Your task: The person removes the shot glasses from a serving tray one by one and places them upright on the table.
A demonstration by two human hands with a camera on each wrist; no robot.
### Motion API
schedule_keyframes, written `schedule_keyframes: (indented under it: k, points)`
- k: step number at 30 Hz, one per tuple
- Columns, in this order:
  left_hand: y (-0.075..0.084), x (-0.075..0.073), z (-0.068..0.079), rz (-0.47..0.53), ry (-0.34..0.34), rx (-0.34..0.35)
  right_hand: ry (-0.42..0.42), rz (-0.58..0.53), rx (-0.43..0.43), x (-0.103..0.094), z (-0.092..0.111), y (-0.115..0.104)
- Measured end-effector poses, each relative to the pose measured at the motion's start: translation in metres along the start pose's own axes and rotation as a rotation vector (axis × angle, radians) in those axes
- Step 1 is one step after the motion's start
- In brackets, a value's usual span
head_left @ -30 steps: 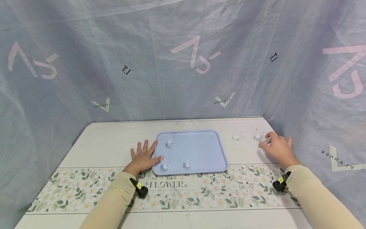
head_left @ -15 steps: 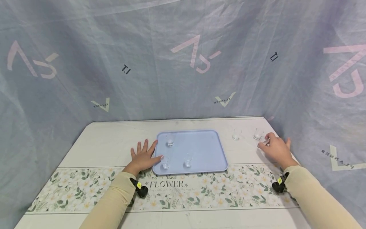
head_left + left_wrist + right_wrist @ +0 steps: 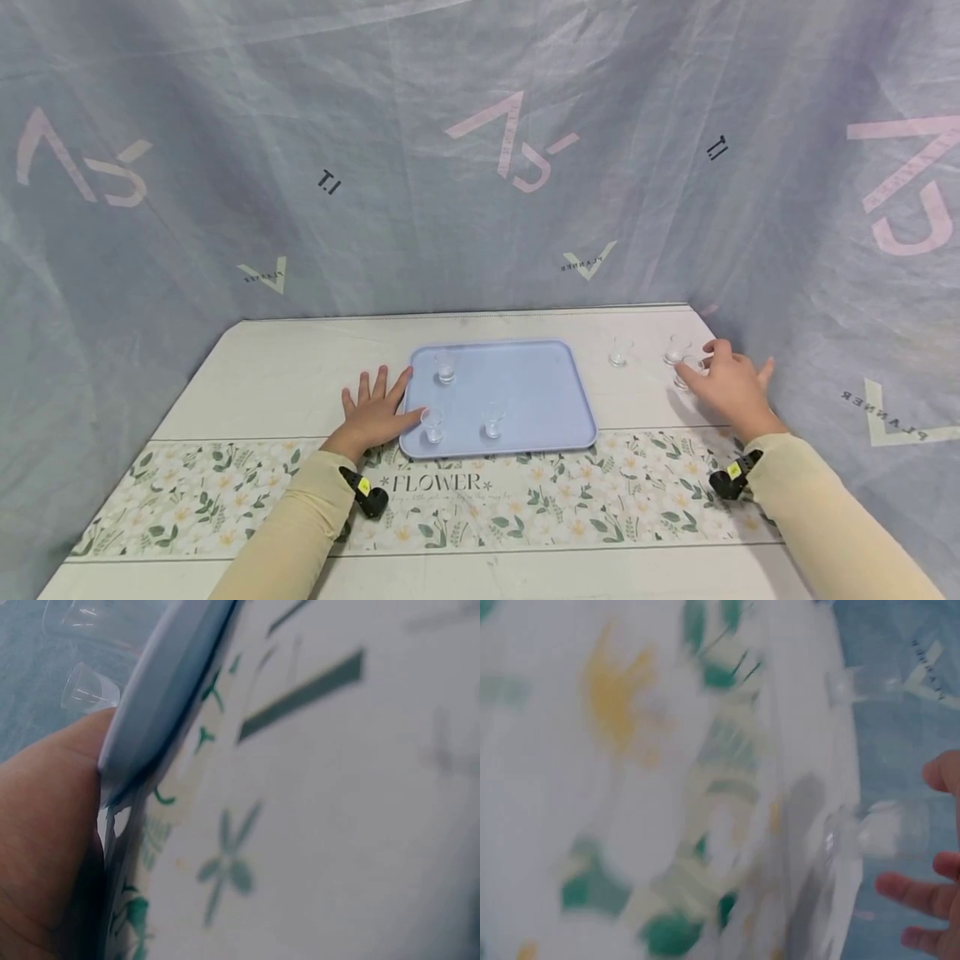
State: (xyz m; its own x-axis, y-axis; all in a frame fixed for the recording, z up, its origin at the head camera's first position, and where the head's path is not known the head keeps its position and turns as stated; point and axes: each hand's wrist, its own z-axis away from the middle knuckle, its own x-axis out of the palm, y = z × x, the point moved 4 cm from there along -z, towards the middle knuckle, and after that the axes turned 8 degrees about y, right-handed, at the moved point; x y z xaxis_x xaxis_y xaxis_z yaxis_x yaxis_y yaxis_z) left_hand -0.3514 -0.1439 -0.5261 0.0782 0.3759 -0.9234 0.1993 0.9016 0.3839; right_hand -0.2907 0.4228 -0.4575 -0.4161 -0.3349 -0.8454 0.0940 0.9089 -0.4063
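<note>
Shot glass (image 3: 692, 372) stands upright on the worktop (image 3: 300, 358), between parted, not gripping fingers of the right hand (image 3: 731, 392), while the left hand (image 3: 375, 417), spread, touches the blue tray (image 3: 532, 383), probably for steadying it.

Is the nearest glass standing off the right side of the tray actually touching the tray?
Apart. The head view shows a bare strip of white tabletop between that glass and the tray.
</note>
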Motion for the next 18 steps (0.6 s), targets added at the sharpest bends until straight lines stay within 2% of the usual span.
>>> schedule_keyframes:
  k: [9, 14, 18]
  points:
    - [0.006, -0.007, 0.007, 0.026, -0.011, 0.001, 0.119, -0.051, -0.034, -0.006, 0.001, -0.042]
    - [0.002, -0.003, 0.003, 0.009, -0.014, 0.002, 0.208, -0.1, -0.082, -0.002, 0.005, -0.074]
    - [-0.002, 0.001, 0.0, 0.016, -0.013, 0.006, 0.237, -0.152, -0.112, 0.005, 0.009, -0.1]
